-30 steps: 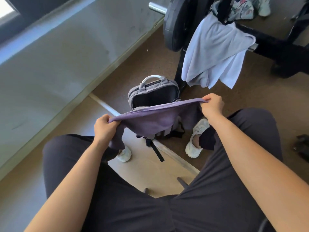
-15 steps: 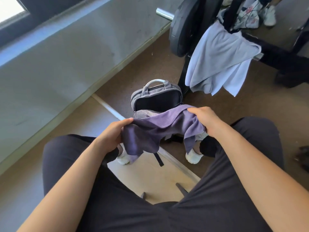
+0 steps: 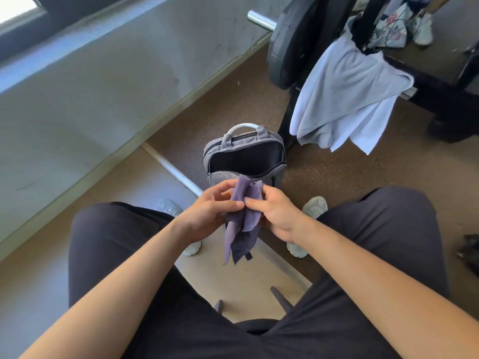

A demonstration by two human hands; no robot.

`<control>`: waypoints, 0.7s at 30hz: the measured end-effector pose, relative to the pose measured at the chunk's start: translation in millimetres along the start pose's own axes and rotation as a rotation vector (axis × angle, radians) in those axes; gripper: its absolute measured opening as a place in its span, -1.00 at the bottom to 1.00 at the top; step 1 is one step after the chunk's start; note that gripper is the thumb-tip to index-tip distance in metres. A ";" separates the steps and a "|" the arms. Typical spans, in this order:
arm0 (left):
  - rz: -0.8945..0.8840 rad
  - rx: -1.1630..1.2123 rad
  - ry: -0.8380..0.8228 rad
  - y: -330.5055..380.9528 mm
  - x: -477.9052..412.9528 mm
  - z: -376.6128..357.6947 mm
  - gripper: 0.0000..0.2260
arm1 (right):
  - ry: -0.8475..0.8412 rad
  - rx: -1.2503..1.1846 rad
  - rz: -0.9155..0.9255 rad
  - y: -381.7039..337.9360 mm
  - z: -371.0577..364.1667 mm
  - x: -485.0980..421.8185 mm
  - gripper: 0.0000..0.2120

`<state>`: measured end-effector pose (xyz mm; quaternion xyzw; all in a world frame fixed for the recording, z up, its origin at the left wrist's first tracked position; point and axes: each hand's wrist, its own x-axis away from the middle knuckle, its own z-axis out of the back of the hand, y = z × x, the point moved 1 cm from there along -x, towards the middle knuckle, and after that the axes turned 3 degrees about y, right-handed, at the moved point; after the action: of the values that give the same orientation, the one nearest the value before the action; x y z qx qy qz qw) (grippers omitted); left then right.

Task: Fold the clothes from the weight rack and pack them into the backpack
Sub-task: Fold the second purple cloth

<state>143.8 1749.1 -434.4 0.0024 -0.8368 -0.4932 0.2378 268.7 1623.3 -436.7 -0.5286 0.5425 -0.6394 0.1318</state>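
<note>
We see two bare arms reach out over two knees in black trousers (image 3: 108, 242). The left hand (image 3: 210, 211) and the right hand (image 3: 274, 213) are close together, and their thumbs almost meet. Each hand pinches the top of a small purple cloth (image 3: 243, 221) between its thumb and its bent fingers. The purple cloth is bunched up where the hands hold it. The rest of it hangs down loose between the knees, and its end does not touch the floor (image 3: 350, 182). Just behind the hands a grey backpack (image 3: 259, 138) stands up on the brown floor. Its top is unzipped and wide open, and we see only dark inside it. It has a white handle at the back. The backpack stands beside the foot of the black weight rack (image 3: 435, 84). A pale grey and white shirt (image 3: 347, 89) is draped over a bar of the weight rack and hangs down in folds, above and to the right of the backpack. A big black weight plate (image 3: 285, 53) sits on a shiny bar next to the shirt. Higher up on the weight rack there is a cloth with a pattern (image 3: 391, 24), but we cannot tell what it is. A pale shoe (image 3: 168, 207) peeks out by the left knee, and another pale shoe (image 3: 315, 206) by the right one.
</note>
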 end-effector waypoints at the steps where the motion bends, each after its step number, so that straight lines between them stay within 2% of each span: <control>1: -0.008 -0.017 -0.012 1.2 0.0 2.3 -0.63 | 0.012 -0.029 -0.010 -1.9 1.8 0.1 -0.70; 5: -0.052 -0.072 0.069 0.7 -2.3 3.8 -0.72 | 0.062 -0.226 -0.019 -10.6 6.4 3.9 -0.71; 10: -0.116 -0.209 0.189 3.5 -2.9 1.4 -0.80 | 0.113 -0.321 -0.034 -10.2 2.0 5.1 -0.79; 14: -0.180 -0.308 0.208 5.8 -2.7 -4.1 -0.78 | 0.112 -0.430 -0.090 -11.9 1.2 5.2 -0.83; 18: -0.229 -0.389 0.213 6.6 -4.2 -1.4 -0.64 | 0.106 -0.525 -0.140 -17.3 4.0 6.2 -0.86; 21: -0.265 -0.443 0.198 6.0 -3.4 0.9 -0.67 | 0.109 -0.564 -0.155 -19.2 5.7 5.7 -0.83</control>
<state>147.9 1753.7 -431.1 0.1081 -0.6735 -0.6885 0.2463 278.7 1623.1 -418.5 -0.5493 0.6631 -0.4989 -0.0991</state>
